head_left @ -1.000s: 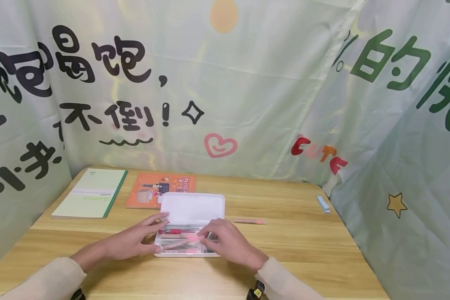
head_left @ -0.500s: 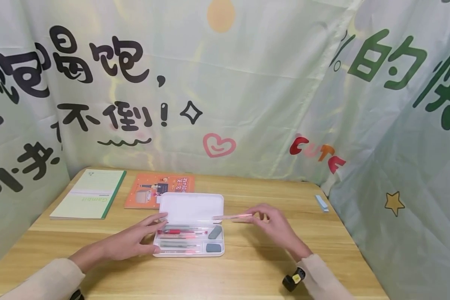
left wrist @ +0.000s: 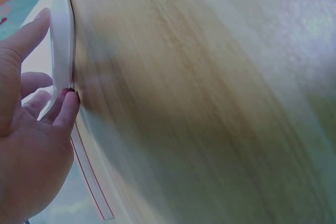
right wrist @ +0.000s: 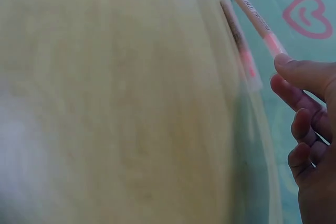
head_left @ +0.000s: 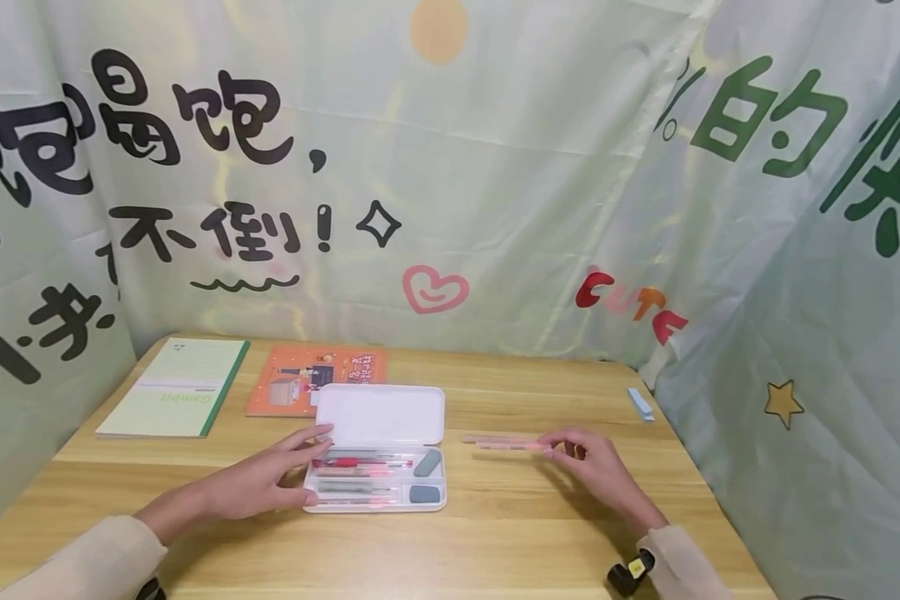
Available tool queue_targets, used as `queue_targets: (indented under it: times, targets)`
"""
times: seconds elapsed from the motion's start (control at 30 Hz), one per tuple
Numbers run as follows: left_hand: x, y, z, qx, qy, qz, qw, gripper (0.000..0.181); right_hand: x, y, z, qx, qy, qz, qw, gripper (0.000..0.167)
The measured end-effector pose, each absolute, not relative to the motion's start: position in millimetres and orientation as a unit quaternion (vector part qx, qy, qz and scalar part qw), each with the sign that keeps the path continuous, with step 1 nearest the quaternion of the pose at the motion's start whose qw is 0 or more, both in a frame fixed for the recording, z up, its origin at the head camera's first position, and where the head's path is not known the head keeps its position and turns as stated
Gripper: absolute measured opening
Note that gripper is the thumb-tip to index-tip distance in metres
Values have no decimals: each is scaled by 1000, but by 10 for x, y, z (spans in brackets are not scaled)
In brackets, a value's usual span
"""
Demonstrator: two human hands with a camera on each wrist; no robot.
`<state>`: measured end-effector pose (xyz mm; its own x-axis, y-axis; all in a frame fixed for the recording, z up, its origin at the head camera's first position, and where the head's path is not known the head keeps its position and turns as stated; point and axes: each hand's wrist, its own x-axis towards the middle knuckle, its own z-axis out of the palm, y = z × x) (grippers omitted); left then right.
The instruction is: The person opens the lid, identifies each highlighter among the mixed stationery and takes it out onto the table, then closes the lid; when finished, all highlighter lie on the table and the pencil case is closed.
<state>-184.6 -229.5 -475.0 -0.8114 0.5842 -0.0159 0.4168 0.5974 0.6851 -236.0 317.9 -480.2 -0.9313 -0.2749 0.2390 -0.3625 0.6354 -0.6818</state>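
Note:
A white pencil case [head_left: 438,475] lies with its lid [head_left: 380,415] folded back. In it are several pens, one a red pen [head_left: 351,462], and two grey erasers [head_left: 424,494]. My left hand [head_left: 243,479] holds the case by its left end, the thumb at the near corner and the fingers by the hinge; the left wrist view shows the fingers against the white side. To the right of the case my right hand [head_left: 596,467] pinches a clear pen with a pink end [right wrist: 254,11] between thumb and index finger. A similar pen [right wrist: 239,38] lies on the table close beside it.
An orange booklet [head_left: 285,392] lies partly behind the lid. Further left is a pale green notebook [head_left: 172,392]. A small light blue object [head_left: 640,404] sits near the right edge of the wooden table [head_left: 390,558]. Printed curtains [head_left: 495,208] enclose the back and sides.
My right hand has lifted a pink-ended pen out of the pencil case and carried it right, lowering it beside the pen on the table. The left hand stays at the case.

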Motion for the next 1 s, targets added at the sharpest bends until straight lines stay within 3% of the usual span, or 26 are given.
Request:
queue_targets:
  times: [0.3,1.0]
  targets:
    - [-1839,-2298,-4730,276,882,357,131,83,-2343,3072,-4890,170,-898,404,-23,16]
    - [-1837,-2294,-4708,279,883,356,128,84,-2357,3027,-4868,198,-907,370,-35,20]
